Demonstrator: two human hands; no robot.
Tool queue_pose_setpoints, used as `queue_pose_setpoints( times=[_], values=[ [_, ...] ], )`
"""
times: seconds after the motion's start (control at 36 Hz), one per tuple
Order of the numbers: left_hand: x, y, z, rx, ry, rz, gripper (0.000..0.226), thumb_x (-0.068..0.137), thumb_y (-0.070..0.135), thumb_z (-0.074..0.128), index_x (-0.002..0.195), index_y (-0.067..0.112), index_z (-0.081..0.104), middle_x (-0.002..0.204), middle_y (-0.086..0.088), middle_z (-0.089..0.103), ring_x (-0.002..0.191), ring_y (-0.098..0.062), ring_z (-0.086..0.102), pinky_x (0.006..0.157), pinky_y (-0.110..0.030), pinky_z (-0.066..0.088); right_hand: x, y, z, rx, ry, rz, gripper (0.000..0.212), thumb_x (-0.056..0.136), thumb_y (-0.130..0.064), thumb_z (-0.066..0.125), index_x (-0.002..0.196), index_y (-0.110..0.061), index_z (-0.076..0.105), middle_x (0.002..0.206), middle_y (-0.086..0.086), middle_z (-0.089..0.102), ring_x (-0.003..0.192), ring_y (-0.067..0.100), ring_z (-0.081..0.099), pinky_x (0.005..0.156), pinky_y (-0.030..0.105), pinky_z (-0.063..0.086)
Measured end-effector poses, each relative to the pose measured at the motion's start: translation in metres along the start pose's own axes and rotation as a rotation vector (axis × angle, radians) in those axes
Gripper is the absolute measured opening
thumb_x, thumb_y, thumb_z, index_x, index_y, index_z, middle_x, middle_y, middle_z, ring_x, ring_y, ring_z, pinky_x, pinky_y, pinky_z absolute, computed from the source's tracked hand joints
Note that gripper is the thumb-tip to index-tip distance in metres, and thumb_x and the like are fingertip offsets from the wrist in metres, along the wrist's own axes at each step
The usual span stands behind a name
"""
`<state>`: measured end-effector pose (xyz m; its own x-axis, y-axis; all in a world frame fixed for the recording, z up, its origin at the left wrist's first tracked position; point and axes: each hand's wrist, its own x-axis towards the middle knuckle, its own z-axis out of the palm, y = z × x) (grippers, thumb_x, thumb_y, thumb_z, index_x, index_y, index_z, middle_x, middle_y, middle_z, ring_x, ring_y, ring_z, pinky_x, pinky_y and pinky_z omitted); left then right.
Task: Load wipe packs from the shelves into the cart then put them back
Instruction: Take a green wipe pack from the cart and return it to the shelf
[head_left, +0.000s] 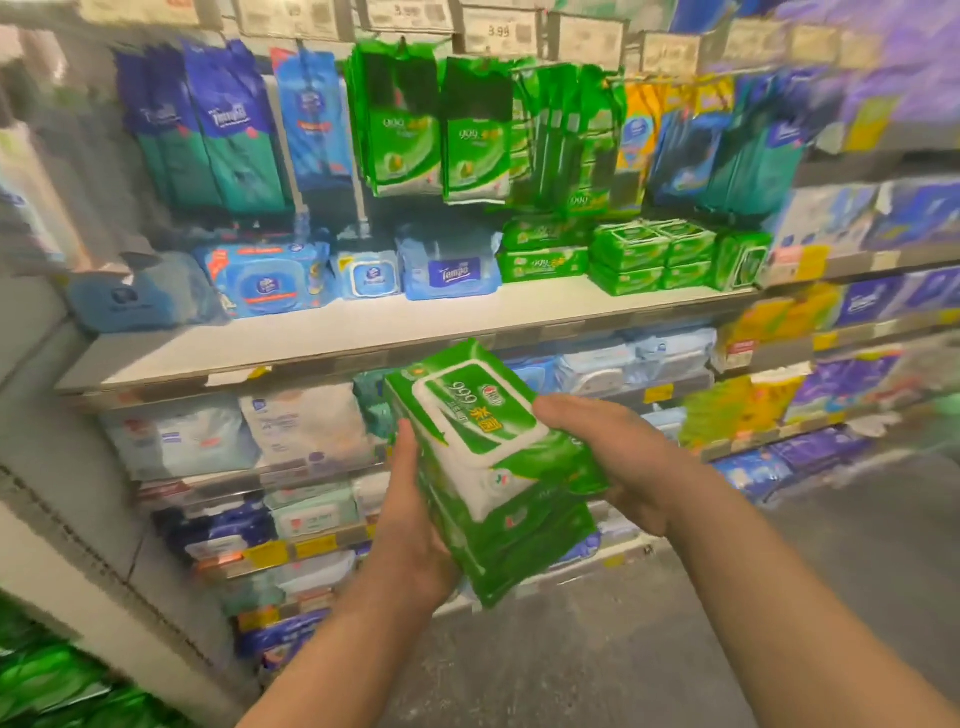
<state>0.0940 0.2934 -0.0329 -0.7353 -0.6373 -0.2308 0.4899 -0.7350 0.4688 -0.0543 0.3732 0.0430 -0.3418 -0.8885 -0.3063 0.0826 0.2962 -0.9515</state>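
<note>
Stack of green wipe packs (498, 467) held between both hands, in front of the shelving and below the white shelf board. Looks like two or three packs bundled; exact count unclear. Top pack faces up, white flip lid visible.

Left hand (410, 525): supports the stack's left side and underside, fingers wrapped underneath and hidden, thumb up along the near-left edge. Gripping.

Right hand (608, 452): clamps the right end of the top pack, thumb over the upper face beside the lid, fingers hidden underneath. Gripping.

Cart not in view. Cannot judge from this view alone whether the stack is leaving the shelves or going back to them.

Beyond the grip, up and ahead: white shelf (415, 322) with bare board at its front edge. At its back, blue packs (270, 280) up-left of the grip, stacked green packs (628, 254) up-right of it. Above those, hanging green packs (431, 130) on pegs. Lower shelves behind the grip hold pale and blue packs.

Risks, as judged:
- Film is slick; packs may slide over each other if the stack tilts, lower packs dropping to the floor.
- If one hand lets go, the other may not contain the whole stack.
- Frame edges blurred, so the head is probably moving; aim may suffer.
</note>
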Motion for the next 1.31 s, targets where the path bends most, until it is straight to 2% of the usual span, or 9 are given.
queue_pose_setpoints(
  times=[0.25,0.44,0.58,0.67,0.83,0.94,1.0,1.14,1.31],
  values=[
    [0.093,-0.006,0.037,0.054,-0.021,0.045,0.078,0.087,0.079,0.044,0.137,0.023,0.064,0.136,-0.014,0.066,0.123,-0.040,0.063,0.111,-0.059,0.040,0.045,-0.003,-0.057,0.128,0.213,-0.122,0.033,0.092,-0.046,0.062,0.112,-0.022,0.074,0.105,-0.001,0.078,0.098,0.016,0.071,0.082,0.037,0.051],
    [0.171,0.005,0.061,0.029,-0.039,0.078,0.080,0.076,0.078,0.054,0.136,0.026,0.064,0.134,-0.011,0.067,0.122,-0.037,0.064,0.113,-0.058,0.040,0.101,-0.008,-0.073,0.234,0.350,-0.083,0.048,0.089,-0.067,0.051,0.116,-0.034,0.073,0.113,-0.003,0.076,0.106,0.018,0.066,0.084,0.046,0.050],
    [0.209,0.006,0.084,-0.023,-0.150,0.066,0.070,0.096,0.068,0.030,0.095,0.023,0.085,0.113,-0.010,0.077,0.096,-0.027,0.076,0.068,-0.039,0.063,0.138,-0.023,-0.080,0.339,0.324,-0.099,0.060,0.068,-0.076,0.051,0.114,-0.043,0.072,0.111,-0.011,0.076,0.109,0.012,0.067,0.083,0.048,0.053],
    [0.231,0.003,0.095,-0.048,-0.125,0.060,0.070,0.095,0.069,0.032,0.101,0.023,0.083,0.117,-0.011,0.075,0.100,-0.028,0.075,0.071,-0.039,0.064,0.157,-0.033,-0.090,0.393,0.309,-0.142,0.058,0.072,-0.072,0.049,0.115,-0.040,0.071,0.102,-0.014,0.078,0.095,0.008,0.074,0.083,0.048,0.055],
    [0.268,-0.007,0.110,-0.027,-0.003,0.067,0.067,0.089,0.070,0.043,0.110,0.018,0.079,0.115,-0.014,0.076,0.099,-0.032,0.075,0.084,-0.046,0.056,0.197,-0.039,-0.120,0.443,0.374,-0.071,0.125,0.041,-0.082,0.082,0.147,-0.027,0.045,0.131,0.009,0.068,0.115,0.034,0.067,0.099,0.057,0.051],
    [0.291,-0.010,0.119,0.061,0.090,0.102,0.063,0.086,0.071,0.049,0.121,0.023,0.071,0.113,-0.011,0.077,0.103,-0.032,0.074,0.092,-0.046,0.054,0.219,-0.045,-0.142,0.443,0.303,-0.214,0.056,0.083,-0.057,0.059,0.122,-0.019,0.069,0.117,0.012,0.075,0.104,0.033,0.073,0.089,0.051,0.056],
    [0.303,-0.010,0.121,0.116,0.147,0.150,0.059,0.087,0.070,0.050,0.119,0.026,0.073,0.109,-0.006,0.078,0.102,-0.029,0.074,0.085,-0.043,0.055,0.232,-0.044,-0.158,0.491,0.287,-0.205,0.043,0.094,-0.050,0.055,0.122,-0.022,0.069,0.117,0.011,0.075,0.105,0.032,0.073,0.094,0.058,0.055],
    [0.330,-0.007,0.125,0.260,0.235,0.280,0.060,0.091,0.067,0.050,0.127,0.024,0.070,0.121,-0.008,0.074,0.116,-0.025,0.066,0.109,-0.049,0.046,0.264,-0.048,-0.197,0.531,0.178,-0.152,0.063,0.073,-0.059,0.065,0.127,-0.027,0.068,0.117,0.007,0.075,0.106,0.032,0.072,0.097,0.060,0.053],
    [0.347,-0.003,0.137,0.410,0.299,0.443,0.049,0.100,0.056,0.042,0.122,0.021,0.069,0.116,-0.003,0.075,0.103,-0.021,0.070,0.084,-0.040,0.047,0.285,-0.052,-0.229,0.602,-0.021,-0.148,0.070,0.080,-0.057,0.070,0.139,-0.020,0.058,0.124,0.010,0.072,0.112,0.031,0.070,0.101,0.053,0.051]
  ],
)
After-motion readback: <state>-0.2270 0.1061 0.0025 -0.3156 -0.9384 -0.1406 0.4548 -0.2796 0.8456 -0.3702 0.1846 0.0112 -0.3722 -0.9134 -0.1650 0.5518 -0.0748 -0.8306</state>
